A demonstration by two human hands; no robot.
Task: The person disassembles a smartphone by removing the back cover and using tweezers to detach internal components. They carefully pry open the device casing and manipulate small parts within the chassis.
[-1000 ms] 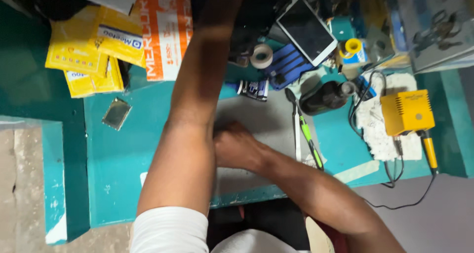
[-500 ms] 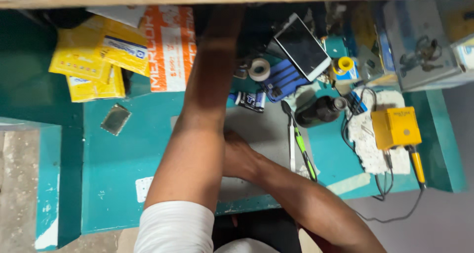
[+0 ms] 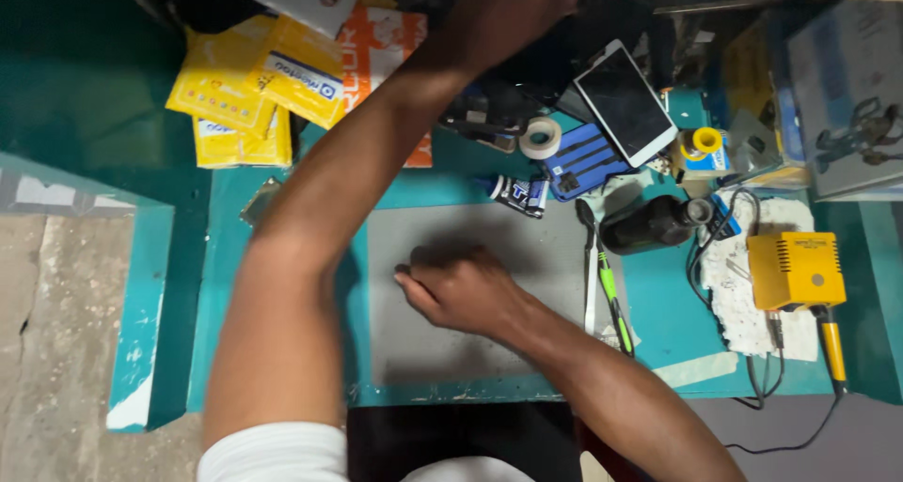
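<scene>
Looking down from the head view, only one camera here. The right hand (image 3: 466,289) is resting knuckles-up on the grey mat (image 3: 536,247) at centre frame, fingers curled under and pointing toward the left of the frame; whether anything small is pinched beneath them cannot be told. The left arm (image 3: 310,247) is stretching diagonally from lower left to the upper centre of the frame, and the left hand is disappearing into the dark clutter under the top edge, so its opening and anything it holds cannot be told either.

The mat is lying flat on the teal counter (image 3: 668,313), its long axis running left to right across the frame, and it is sitting directly under the right hand, so that hand is the nearer one. Just right of the mat, tweezers (image 3: 589,275) and a green-handled tool (image 3: 611,299) are lying side by side, long axes running top to bottom, near the right forearm but apart from the fingers. A white tape roll (image 3: 540,138) and a white phone (image 3: 625,102) are sitting in the upper centre, closer to where the left arm is reaching. A yellow soldering station (image 3: 796,269) is sitting at right, well apart from both hands. Yellow packets (image 3: 246,89) are piling at upper left.
</scene>
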